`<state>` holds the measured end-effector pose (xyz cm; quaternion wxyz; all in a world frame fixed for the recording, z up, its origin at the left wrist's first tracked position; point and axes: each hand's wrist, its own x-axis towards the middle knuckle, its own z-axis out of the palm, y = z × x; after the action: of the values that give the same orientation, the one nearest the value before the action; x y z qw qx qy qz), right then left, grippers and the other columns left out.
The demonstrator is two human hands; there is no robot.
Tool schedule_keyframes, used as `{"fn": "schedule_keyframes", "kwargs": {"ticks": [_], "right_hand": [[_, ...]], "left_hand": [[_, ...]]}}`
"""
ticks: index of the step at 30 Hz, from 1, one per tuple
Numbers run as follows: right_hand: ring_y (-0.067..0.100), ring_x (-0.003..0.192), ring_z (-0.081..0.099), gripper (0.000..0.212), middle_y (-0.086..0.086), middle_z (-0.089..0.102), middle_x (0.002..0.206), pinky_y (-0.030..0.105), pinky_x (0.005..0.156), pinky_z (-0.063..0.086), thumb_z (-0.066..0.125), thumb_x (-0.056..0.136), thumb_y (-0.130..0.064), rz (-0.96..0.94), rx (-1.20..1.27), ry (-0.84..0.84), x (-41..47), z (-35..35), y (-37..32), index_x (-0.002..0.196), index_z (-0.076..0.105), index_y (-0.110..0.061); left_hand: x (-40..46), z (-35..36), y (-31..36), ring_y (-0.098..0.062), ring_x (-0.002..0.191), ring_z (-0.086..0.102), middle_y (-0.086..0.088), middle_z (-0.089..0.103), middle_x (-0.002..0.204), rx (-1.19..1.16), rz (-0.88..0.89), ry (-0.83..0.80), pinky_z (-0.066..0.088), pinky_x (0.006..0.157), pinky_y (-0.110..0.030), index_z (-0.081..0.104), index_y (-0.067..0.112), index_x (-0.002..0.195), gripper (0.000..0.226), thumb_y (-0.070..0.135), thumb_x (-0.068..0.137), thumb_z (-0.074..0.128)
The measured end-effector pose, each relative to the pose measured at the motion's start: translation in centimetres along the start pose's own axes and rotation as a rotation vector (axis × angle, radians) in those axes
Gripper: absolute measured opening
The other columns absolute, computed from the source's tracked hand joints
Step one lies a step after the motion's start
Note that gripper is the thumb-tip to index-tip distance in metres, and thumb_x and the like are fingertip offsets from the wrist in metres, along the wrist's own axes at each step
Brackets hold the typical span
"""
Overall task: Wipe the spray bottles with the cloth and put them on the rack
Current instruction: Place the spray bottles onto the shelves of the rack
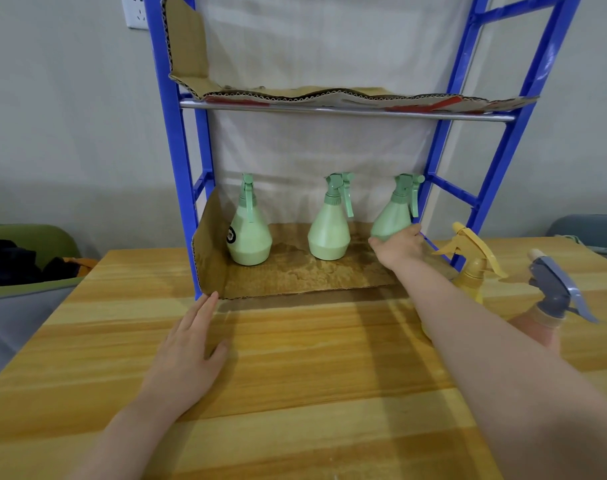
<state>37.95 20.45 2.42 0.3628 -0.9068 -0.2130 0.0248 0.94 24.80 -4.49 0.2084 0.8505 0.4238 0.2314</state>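
Right hand grips the tilted third green bottle low on the rack. Released tilted, it likely topples. Left hand flat, empty on the table.

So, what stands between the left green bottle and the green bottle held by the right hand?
In the head view, one more green bottle stands between them on the cardboard.

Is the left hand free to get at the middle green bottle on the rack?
Probably yes. The left hand lies flat and empty on the table before the rack, whose front is open, and nothing stands between it and the middle green bottle.
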Motion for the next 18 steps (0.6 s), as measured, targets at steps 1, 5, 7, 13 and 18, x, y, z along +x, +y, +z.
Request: {"fn": "schedule_keyframes", "kwargs": {"ticks": [1, 5, 7, 13, 18], "right_hand": [[0.039, 0.135, 0.040, 0.102, 0.021, 0.027, 0.154, 0.044, 0.107, 0.039, 0.069, 0.088, -0.040, -0.001, 0.008, -0.013, -0.9, -0.2, 0.1, 0.154, 0.003, -0.001], [0.034, 0.135, 0.040, 0.082, 0.017, 0.026, 0.155, 0.045, 0.107, 0.042, 0.061, 0.092, -0.034, -0.176, -0.085, -0.123, -5.9, -1.2, 1.3, 0.152, 0.013, -0.005], [0.031, 0.138, 0.038, 0.076, 0.015, 0.020, 0.159, 0.043, 0.110, 0.039, 0.058, 0.095, -0.028, -0.313, -0.128, -0.160, -8.9, -2.2, 2.4, 0.153, 0.014, -0.008], [0.029, 0.132, 0.039, 0.064, 0.014, 0.045, 0.141, 0.038, 0.112, 0.035, 0.059, 0.092, -0.019, -0.514, -0.116, 0.001, -15.4, -5.5, 7.0, 0.149, 0.031, -0.008], [0.037, 0.129, 0.042, 0.066, 0.019, 0.042, 0.141, 0.045, 0.106, 0.038, 0.062, 0.089, -0.013, -0.396, -0.010, 0.151, -17.8, -7.7, 10.2, 0.147, 0.033, -0.003]], "left_hand": [[0.0, 0.0, 0.0, -0.015, 0.146, 0.025, 0.011, 0.017, 0.161, 0.003, -0.002, -0.005, 0.027, 0.118, -0.039, 0.011, 0.033, 0.155, 0.076, 0.030, 0.094, 0.056], [0.0, -0.2, 0.1, -0.019, 0.145, 0.027, 0.007, 0.020, 0.161, 0.015, -0.009, -0.013, 0.026, 0.117, -0.039, 0.013, 0.030, 0.156, 0.077, 0.029, 0.093, 0.058], [0.0, -0.2, 0.1, -0.021, 0.144, 0.029, 0.006, 0.022, 0.161, 0.026, -0.006, -0.021, 0.027, 0.117, -0.042, 0.014, 0.030, 0.155, 0.076, 0.029, 0.093, 0.058], [-0.7, -0.2, 0.5, -0.026, 0.144, 0.027, 0.004, 0.023, 0.161, 0.036, -0.020, -0.026, 0.025, 0.117, -0.041, 0.016, 0.030, 0.155, 0.074, 0.027, 0.093, 0.057], [-0.9, -0.3, 0.5, -0.025, 0.145, 0.027, 0.002, 0.024, 0.161, 0.044, -0.011, -0.037, 0.024, 0.118, -0.040, 0.018, 0.027, 0.155, 0.074, 0.025, 0.093, 0.058]]}}
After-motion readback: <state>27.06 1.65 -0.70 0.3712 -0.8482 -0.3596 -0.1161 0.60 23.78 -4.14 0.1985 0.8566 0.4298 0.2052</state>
